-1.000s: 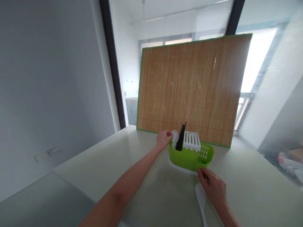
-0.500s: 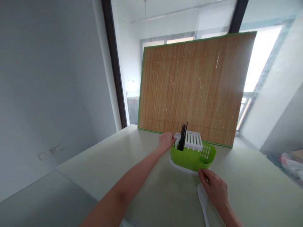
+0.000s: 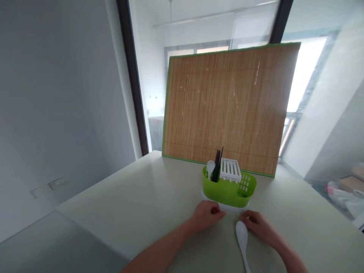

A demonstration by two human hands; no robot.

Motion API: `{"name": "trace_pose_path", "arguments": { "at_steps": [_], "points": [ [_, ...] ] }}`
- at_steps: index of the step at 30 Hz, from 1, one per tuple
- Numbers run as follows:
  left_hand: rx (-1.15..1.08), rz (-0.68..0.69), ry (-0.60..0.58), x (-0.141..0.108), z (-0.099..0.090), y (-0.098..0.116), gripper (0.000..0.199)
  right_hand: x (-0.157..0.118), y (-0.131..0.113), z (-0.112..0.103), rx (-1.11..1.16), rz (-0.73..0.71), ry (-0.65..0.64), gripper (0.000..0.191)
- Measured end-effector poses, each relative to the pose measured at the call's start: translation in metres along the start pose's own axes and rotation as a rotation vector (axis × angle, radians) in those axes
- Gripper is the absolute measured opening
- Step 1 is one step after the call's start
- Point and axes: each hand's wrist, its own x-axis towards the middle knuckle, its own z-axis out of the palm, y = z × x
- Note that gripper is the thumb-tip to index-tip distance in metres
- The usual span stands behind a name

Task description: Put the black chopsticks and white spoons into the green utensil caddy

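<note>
A green cutlery caddy (image 3: 222, 193) with a white base stands on the white table. White spoons (image 3: 211, 167) and black chopsticks (image 3: 217, 167) stand upright in its left end. A slotted white rack (image 3: 231, 170) sits on top, and the right compartment shows a perforated wall. My left hand (image 3: 208, 215) rests in front of the caddy, fingers curled in, thumb stretched out, holding nothing. My right hand (image 3: 258, 224) is near the caddy's right front, fingers curled and fingertips close together, nothing visible in them. Just left of it, a white serving spoon (image 3: 242, 237) lies on the table.
Behind the caddy, a bamboo mat (image 3: 224, 110) edged in green stands upright against a dark-framed glass partition. The white table (image 3: 136, 193) extends to the left and right. A grey wall (image 3: 62, 94) with a socket is at the left.
My left hand has let go of a spoon at the caddy's left end and come down in front of the caddy. My right hand has moved slightly down from the caddy's base.
</note>
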Motion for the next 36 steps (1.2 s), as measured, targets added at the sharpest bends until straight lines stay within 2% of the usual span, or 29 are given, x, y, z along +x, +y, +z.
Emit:
{"name": "trace_pose_path", "arguments": {
  "at_steps": [5, 8, 11, 13, 15, 17, 22, 24, 30, 36],
  "points": [
    [0.067, 0.003, -0.121, -0.007, 0.006, 0.001, 0.026, -0.004, 0.001, 0.009, 0.207, -0.025, -0.179, 0.033],
    [0.097, 0.021, -0.15, -0.011, 0.007, 0.005, 0.029, -0.004, -0.001, 0.017, 0.221, -0.032, -0.212, 0.028],
    [0.089, 0.056, -0.163, -0.014, 0.01, 0.008, 0.032, -0.003, -0.008, 0.021, 0.189, -0.064, -0.189, 0.026],
    [0.034, 0.066, -0.151, -0.015, 0.012, 0.01, 0.033, -0.002, -0.017, 0.02, 0.183, -0.119, -0.121, 0.029],
    [-0.06, 0.071, -0.095, -0.015, 0.015, 0.012, 0.032, -0.002, -0.028, 0.017, 0.198, -0.182, 0.004, 0.033],
    [-0.177, 0.085, -0.008, -0.014, 0.016, 0.015, 0.03, -0.004, -0.039, 0.012, 0.222, -0.22, 0.183, 0.034],
    [-0.41, 0.126, 0.153, -0.016, 0.013, 0.02, 0.033, -0.017, -0.062, 0.007, 0.206, -0.279, 0.749, 0.027],
    [-0.445, 0.136, 0.187, -0.018, 0.012, 0.021, 0.037, -0.022, -0.068, 0.008, 0.148, -0.331, 0.873, 0.022],
    [-0.339, 0.237, 0.215, -0.023, 0.011, 0.024, 0.036, -0.024, -0.073, 0.015, 0.069, -0.442, 0.917, 0.02],
    [-0.204, 0.287, 0.25, -0.025, 0.011, 0.027, 0.018, -0.027, -0.077, 0.026, 0.015, -0.562, 0.888, 0.029]
  ]
}}
